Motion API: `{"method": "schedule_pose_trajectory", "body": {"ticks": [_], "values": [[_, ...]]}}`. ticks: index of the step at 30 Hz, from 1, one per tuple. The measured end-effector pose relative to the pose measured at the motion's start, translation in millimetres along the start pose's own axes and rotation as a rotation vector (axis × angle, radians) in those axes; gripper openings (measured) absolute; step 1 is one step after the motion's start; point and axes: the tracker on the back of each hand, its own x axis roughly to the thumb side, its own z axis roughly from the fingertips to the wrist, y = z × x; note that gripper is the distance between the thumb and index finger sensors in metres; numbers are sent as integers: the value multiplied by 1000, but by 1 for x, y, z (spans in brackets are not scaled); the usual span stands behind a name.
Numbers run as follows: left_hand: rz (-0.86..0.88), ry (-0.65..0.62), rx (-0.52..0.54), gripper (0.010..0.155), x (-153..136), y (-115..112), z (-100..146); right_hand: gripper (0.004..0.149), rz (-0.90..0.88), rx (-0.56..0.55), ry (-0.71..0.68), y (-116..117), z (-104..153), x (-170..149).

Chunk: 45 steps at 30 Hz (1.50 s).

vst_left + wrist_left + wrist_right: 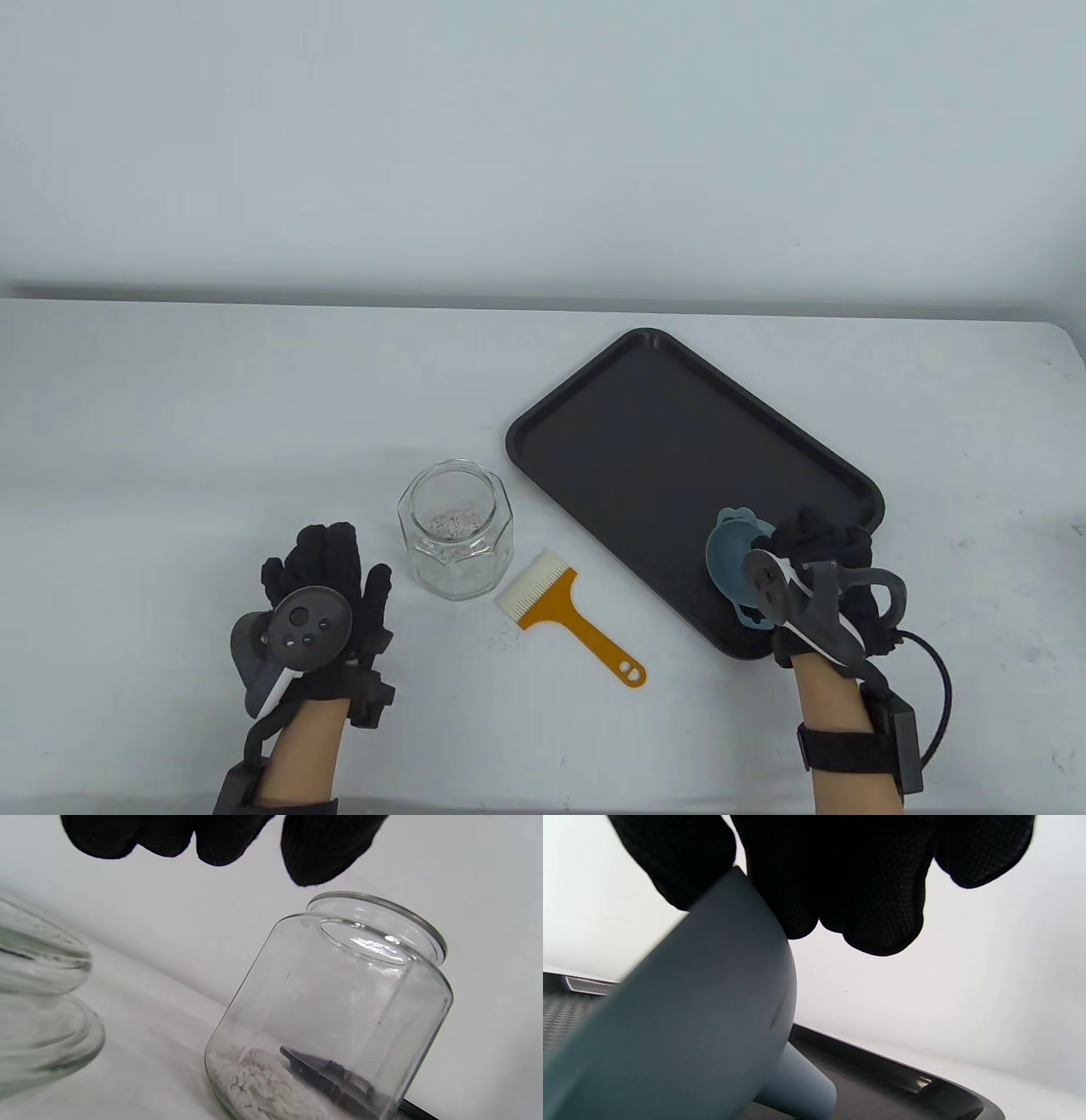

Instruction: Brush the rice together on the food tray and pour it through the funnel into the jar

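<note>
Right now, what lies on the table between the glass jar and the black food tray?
In the table view, only the brush lies between the jar and the tray, white bristles towards the jar, its orange handle pointing at the table's near edge.

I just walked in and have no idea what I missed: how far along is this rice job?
It looks nearly over. Done: white rice lies in the clear glass jar, the black food tray shows no rice, and the orange-handled brush lies on the table. In hand: the right hand holds the grey-blue plastic funnel over the tray. Left: probably just setting the funnel down. The left hand is idle.
</note>
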Motion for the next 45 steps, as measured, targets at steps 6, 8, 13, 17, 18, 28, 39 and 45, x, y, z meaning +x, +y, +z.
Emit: {"method": "schedule_pose_trajectory", "body": {"ticks": [6,8,13,17,18,28,39,45], "values": [[9,10,0,71,-2,1,-1,47,-125,23,28,1,1,-7],[16,19,2,71,-3,2,-1,48,-159,29,38,2,2,-10],[22,60,5,71,-9,6,-1,51,-239,44,53,2,3,-15],[1,114,4,71,-18,10,-2,53,-272,43,60,1,5,-18],[-3,127,-3,72,-20,10,-2,54,-275,42,60,1,5,-18],[-107,261,-212,84,-31,-1,-3,64,-333,-12,21,-15,11,-16],[-146,343,-392,85,-54,-23,-8,66,-368,-31,-3,-23,12,-12],[-244,285,-376,86,-51,-22,-12,65,-380,-25,-1,-22,12,-12]]}}
